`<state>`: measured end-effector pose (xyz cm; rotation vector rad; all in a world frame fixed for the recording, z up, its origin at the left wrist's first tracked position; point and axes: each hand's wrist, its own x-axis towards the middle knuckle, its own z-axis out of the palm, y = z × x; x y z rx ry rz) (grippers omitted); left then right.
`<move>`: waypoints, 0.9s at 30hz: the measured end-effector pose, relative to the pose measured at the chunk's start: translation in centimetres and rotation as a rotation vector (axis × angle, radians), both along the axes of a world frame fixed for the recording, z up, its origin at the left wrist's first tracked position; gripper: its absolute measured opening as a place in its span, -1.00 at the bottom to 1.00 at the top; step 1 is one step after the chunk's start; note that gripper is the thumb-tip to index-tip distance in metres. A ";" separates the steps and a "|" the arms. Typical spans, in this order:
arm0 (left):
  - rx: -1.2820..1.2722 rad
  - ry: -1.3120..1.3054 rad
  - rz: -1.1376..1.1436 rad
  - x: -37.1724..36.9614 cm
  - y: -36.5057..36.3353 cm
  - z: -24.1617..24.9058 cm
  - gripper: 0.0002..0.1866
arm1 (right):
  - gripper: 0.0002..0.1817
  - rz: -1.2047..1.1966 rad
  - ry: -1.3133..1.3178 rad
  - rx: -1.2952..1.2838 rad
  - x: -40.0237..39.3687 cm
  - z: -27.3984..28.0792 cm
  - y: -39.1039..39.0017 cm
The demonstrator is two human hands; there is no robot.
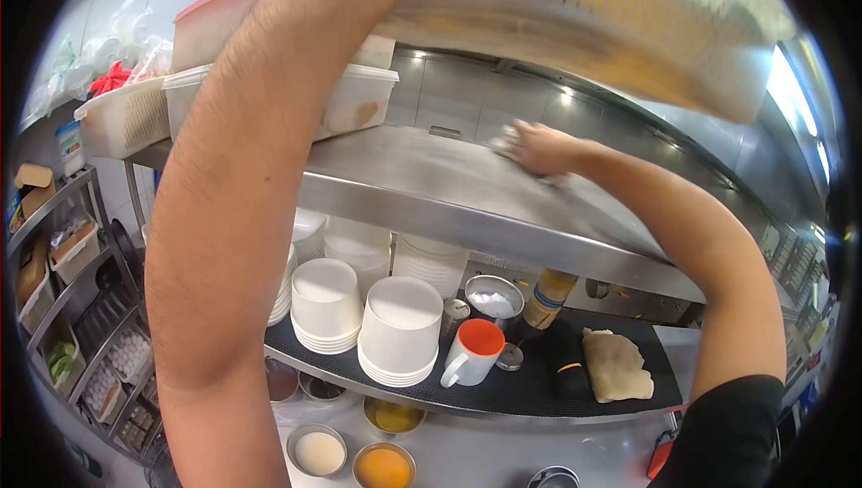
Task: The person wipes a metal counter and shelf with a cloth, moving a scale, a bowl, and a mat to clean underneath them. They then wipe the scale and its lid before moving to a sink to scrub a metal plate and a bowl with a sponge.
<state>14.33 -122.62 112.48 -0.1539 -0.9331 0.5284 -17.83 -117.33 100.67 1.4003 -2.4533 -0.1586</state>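
My right hand (543, 151) is closed on a small whitish cloth (506, 140) and presses it onto the steel upper shelf (404, 165). The hand is slightly blurred. My left forearm rises across the left of the view, and the hand itself lies beyond the top edge, so its fingers do not show. Beside that wrist, a translucent perforated basket (584, 26) is held up, tilted, above the shelf. Lidded plastic containers (355, 100) stand at the shelf's left end.
Under the shelf are stacked white bowls (401, 322), a white mug (473, 353) with an orange inside, a metal bowl (494, 298) and a beige folded cloth (617, 365). Lower down sit bowls of yellow (383, 467) and cream liquid (318, 450). A rack (67, 308) stands left.
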 end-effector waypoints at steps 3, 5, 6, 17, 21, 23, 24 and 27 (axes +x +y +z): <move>0.011 -0.026 0.054 -0.3 -0.7 -0.8 -0.16 | -0.34 -0.238 0.059 0.029 -5.7 0.1 10.0; -0.028 -0.051 0.054 -0.8 -0.9 -1.2 -0.16 | -0.42 -0.395 0.020 0.042 -6.0 0.8 17.1; 0.001 -0.095 0.055 -1.0 -0.7 -1.6 -0.16 | -0.43 -0.493 0.024 0.056 -7.0 1.0 20.5; 0.105 -0.140 0.079 -2.8 1.6 -2.0 -0.17 | -0.59 -0.144 -0.103 -0.548 7.9 4.1 24.8; 0.102 -0.119 0.083 -3.7 2.8 -1.0 -0.17 | -0.41 0.085 0.063 -0.401 13.5 0.5 15.2; 0.135 -0.160 0.127 -4.3 2.7 -0.7 -0.19 | -0.44 0.077 0.036 -0.198 16.7 -0.2 10.0; 0.152 -0.183 0.144 -4.7 2.5 -0.7 -0.19 | -0.51 0.173 0.007 -0.276 16.8 -1.6 7.9; 0.122 -0.177 0.188 -6.2 2.2 -1.4 -0.23 | -0.54 0.215 -0.017 -0.278 18.4 -1.7 9.5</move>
